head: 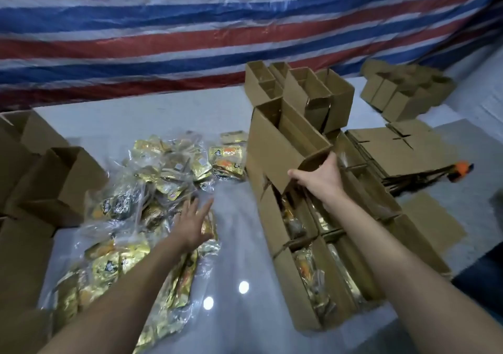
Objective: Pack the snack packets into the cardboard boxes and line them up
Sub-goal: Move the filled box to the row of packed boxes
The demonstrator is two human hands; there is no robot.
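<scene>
A heap of gold and clear snack packets (152, 179) lies on the white table, left of centre. My left hand (192, 223) reaches over the heap's near right side with fingers spread and straight, holding nothing. My right hand (318, 176) grips the near end of an empty open cardboard box (275, 141), lifted and tilted above a row of open boxes (302, 245) that hold packets.
Several empty boxes (302, 89) stand behind the lifted one, and more (402, 89) at the far right. Flat folded cartons (400, 149) lie stacked on the right with an orange-tipped tool (462, 170). Larger open boxes (54, 182) stand at the left. A striped tarp (217, 27) hangs behind.
</scene>
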